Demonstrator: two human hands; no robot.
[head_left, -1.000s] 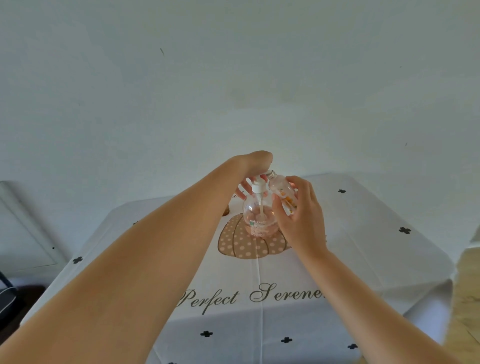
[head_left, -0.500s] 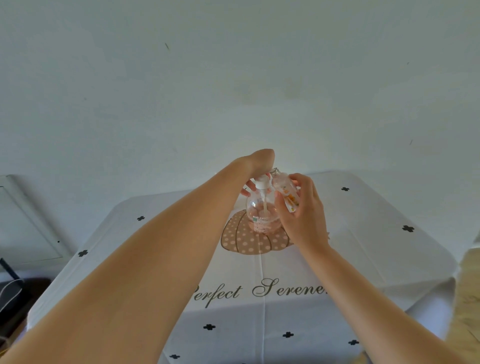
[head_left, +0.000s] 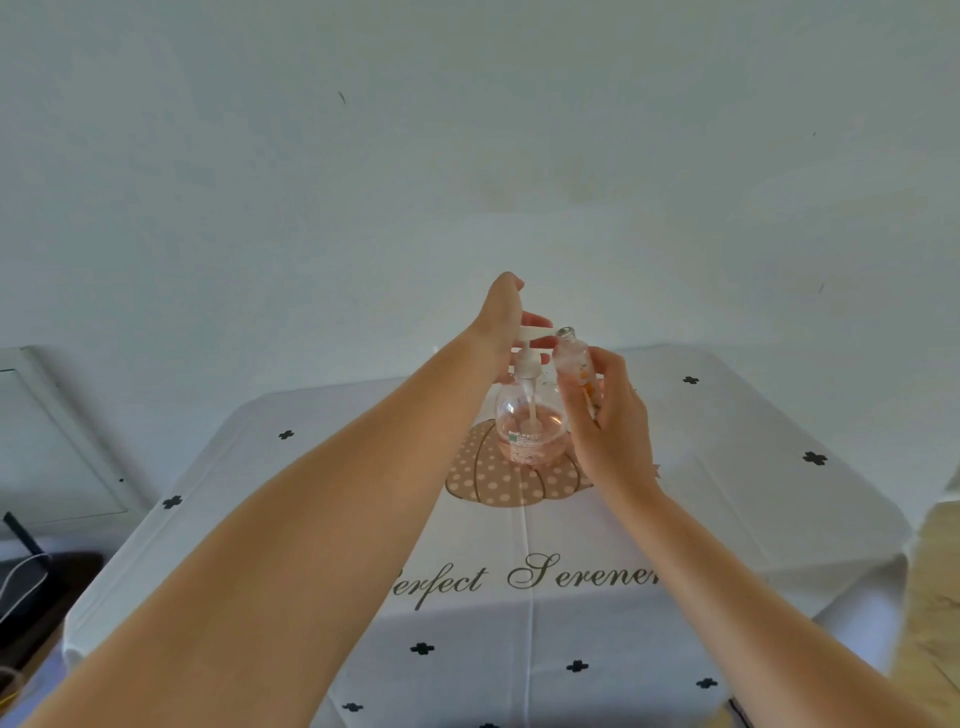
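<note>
- Holding the pump bottle (head_left: 530, 431) by its white pump head with my left hand (head_left: 505, 322), fingers lying above and below the nozzle.
- It stands upright on the pumpkin print (head_left: 498, 483), mid-surface (head_left: 727, 467), nearer the far edge.
- My right hand (head_left: 613, 431) grips the small bottle (head_left: 573, 358), tilted, with its mouth just beside the nozzle.

A round clear pump bottle (head_left: 530, 431) holding pink liquid stands upright; a small bottle (head_left: 574, 364) tilts just beside its spout.

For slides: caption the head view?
Left hand grips clear round pump bottle; right hand holds small clear vial at its spout.
</note>
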